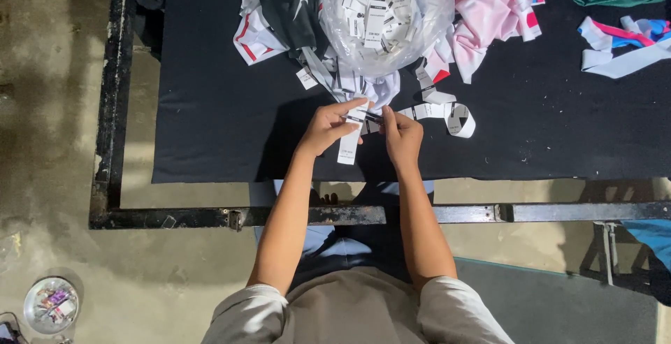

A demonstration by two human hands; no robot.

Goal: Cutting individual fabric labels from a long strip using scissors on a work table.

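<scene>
both hands meet over the black table (210,127), the left hand (328,126) pinching a white label strip (349,141) hanging just below it, the right hand (402,134) gripping the same tape beside it, 1 clear bag of labels (384,16) just beyond; separating a label seems underway, needing a steady pull.

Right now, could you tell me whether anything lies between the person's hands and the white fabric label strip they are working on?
Nothing visible does. The left hand and right hand both already hold the white fabric label strip over the black cloth-covered table. The clear plastic bag of white labels sits farther back, apart from the fingers.
</scene>
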